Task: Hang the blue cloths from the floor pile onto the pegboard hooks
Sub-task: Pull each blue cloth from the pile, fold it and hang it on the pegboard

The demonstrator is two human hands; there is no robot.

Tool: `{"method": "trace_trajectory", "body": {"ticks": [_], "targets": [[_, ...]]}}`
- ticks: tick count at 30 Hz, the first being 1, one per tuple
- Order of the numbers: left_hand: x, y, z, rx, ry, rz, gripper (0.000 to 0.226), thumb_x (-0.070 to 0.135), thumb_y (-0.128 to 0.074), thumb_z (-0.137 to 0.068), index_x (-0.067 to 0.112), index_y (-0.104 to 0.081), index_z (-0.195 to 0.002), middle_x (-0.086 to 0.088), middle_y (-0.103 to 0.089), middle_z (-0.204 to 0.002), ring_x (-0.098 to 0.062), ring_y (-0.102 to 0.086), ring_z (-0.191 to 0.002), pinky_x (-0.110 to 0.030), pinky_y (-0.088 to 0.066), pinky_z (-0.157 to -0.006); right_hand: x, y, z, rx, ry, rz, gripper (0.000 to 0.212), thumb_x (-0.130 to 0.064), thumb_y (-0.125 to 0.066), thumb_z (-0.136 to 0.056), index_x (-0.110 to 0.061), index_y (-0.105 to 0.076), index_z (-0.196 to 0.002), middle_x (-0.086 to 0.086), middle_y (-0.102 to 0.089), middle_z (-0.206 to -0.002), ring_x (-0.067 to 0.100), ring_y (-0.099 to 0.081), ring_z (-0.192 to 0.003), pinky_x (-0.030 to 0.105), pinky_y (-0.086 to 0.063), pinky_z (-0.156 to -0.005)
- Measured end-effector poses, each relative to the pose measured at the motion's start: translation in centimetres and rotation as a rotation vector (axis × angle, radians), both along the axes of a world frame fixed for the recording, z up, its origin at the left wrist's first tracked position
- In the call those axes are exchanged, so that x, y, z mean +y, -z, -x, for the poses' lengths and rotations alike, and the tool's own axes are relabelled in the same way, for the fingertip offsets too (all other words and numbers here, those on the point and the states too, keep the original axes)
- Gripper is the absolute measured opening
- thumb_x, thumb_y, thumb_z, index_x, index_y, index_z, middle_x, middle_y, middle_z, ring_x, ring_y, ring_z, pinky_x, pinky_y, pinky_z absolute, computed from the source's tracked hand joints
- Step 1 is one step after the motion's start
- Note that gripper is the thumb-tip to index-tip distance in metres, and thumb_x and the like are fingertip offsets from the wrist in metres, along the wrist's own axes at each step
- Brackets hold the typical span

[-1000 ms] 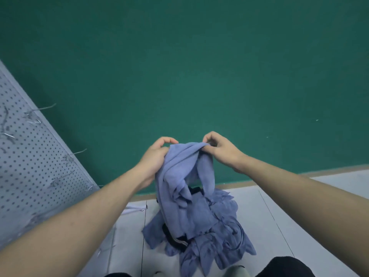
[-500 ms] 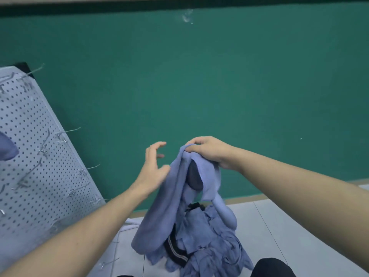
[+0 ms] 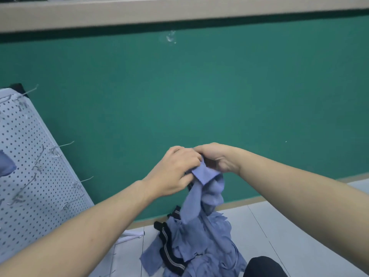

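Pinching blue cloth [image 3: 205,173] between left hand [image 3: 175,170], right hand [image 3: 217,158]

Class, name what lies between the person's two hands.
In the head view, a blue cloth bunches between the left hand and right hand, both gripping it.

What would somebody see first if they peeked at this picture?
First, two bare hands meeting mid-picture: the left hand and right hand together grip a blue cloth against the green wall. Below it, the pile of blue cloths lies on the pale floor. At the left leans a white pegboard with wire hooks.
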State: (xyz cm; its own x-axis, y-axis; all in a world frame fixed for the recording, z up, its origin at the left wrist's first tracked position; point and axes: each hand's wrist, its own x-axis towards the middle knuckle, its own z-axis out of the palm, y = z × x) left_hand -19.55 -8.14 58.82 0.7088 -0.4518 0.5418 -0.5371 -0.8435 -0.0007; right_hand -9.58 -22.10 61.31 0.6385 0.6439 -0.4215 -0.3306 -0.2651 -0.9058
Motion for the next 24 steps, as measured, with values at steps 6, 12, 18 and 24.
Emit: {"method": "trace_trajectory", "body": {"ticks": [6, 12, 18, 24], "targets": [[-1.9, -1.6, -0.8, 0.248, -0.265, 0.6, 0.01, 0.02, -0.05, -0.092, 0.015, -0.047, -0.085, 0.005, -0.061, -0.08, -0.017, -0.052, -0.072, -0.04, -0.047, -0.07, -3.1, -0.4, -0.8, -0.036, 0.069, 0.013, 0.051, -0.064, -0.043, -0.098, -0.017, -0.062, -0.106, 0.006, -0.07, -0.098, 0.023, -0.065, -0.084, 0.034, -0.05, -0.075], [-2.3, -2.7, -1.1, 0.321, -0.415, 0.891, 0.024, 0.012, -0.047, -0.097, 0.018, -0.036, -0.077, 0.007, -0.037, -0.07, -0.008, -0.03, -0.06, -0.027, -0.031, -0.059, -5.9, 0.0, 0.0, -0.075, -0.03, 0.163, 0.051, -0.07, -0.061, -0.084, -0.024, -0.06, -0.106, 0.001, -0.063, -0.099, 0.02, -0.059, -0.083, 0.032, -0.048, -0.074], [-2.0, -3.6, -0.2, 0.271, -0.461, 0.956, 0.021, 0.011, -0.049, -0.094, 0.017, -0.038, -0.077, 0.007, -0.037, -0.07, -0.008, -0.03, -0.059, -0.02, -0.03, -0.054, -5.1, 0.8, 1.1, -0.196, -0.006, 0.135, 0.05, -0.067, -0.069, -0.079, -0.024, -0.069, -0.104, -0.004, -0.065, -0.091, 0.017, -0.056, -0.083, 0.03, -0.043, -0.074], [-1.3, -3.8, 0.5, 0.218, -0.515, 1.042, 0.02, 0.009, -0.047, -0.092, 0.017, -0.036, -0.078, 0.003, -0.036, -0.072, -0.01, -0.028, -0.059, -0.019, -0.029, -0.051, -3.3, 0.4, 2.6, -0.265, -0.114, 0.162, 0.032, -0.055, -0.072, -0.084, -0.024, -0.064, -0.088, -0.004, -0.061, -0.087, 0.017, -0.051, -0.075, 0.027, -0.042, -0.067]]}}
